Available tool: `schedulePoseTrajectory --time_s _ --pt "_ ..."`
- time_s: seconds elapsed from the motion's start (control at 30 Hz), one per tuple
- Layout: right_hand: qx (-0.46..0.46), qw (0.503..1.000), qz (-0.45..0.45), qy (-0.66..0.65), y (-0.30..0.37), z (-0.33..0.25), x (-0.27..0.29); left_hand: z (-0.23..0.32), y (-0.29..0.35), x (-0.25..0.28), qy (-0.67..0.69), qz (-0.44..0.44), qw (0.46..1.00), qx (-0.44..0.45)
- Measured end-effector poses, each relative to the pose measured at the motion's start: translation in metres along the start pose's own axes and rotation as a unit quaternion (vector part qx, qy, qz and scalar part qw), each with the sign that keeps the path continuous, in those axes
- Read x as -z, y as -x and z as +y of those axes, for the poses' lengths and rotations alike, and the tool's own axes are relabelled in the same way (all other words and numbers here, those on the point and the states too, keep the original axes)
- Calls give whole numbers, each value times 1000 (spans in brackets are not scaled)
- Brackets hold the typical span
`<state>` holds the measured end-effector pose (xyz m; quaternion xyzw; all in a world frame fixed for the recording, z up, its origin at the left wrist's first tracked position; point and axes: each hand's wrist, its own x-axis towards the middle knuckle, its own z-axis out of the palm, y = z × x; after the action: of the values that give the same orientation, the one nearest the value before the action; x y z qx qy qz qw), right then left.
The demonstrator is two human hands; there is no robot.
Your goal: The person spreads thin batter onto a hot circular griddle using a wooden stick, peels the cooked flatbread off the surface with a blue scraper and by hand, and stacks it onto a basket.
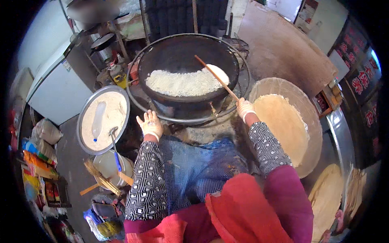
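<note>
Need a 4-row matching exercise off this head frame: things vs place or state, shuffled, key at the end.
Things:
1. Wooden stick
2. Clear bottle
3. Left hand
4. Dark round pan

Places or states:
A. Partly covered by a pale layer
B. Lying in the grey-rimmed basin
C. Held in the right hand
D. Fingers spread, holding nothing

Right pairs: 1-C, 2-B, 3-D, 4-A

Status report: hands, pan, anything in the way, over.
Right hand gripping wooden stick. Left hand open, empty. Pale batter partly covering dark pan. Stick crossing batter's right side in view.
</note>
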<state>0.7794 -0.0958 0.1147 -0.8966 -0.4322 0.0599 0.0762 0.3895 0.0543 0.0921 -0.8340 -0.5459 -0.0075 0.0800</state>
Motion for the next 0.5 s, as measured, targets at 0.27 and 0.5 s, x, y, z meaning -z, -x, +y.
schedulePoseTrajectory --time_s 0.27,0.5 --pt "4 999 -7 46 0 -4 -6 85 46 24 25 6 994 -102" --pt "20 1000 5 19 0 14 -20 59 29 -1 -2 55 994 -97"
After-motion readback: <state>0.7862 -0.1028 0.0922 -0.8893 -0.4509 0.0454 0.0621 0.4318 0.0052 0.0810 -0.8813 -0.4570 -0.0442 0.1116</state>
